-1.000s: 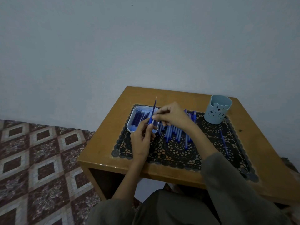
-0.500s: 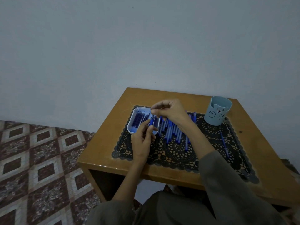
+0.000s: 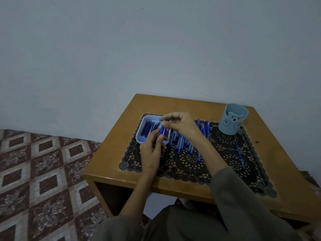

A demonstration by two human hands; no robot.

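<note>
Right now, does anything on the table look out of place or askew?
One stray pen lies alone on the lace mat, in front of the bear cup, well apart from the pile of pens beside the tray. The left hand and right hand pinch a blue pen over the tray. Nothing looks spilled or damaged.
</note>
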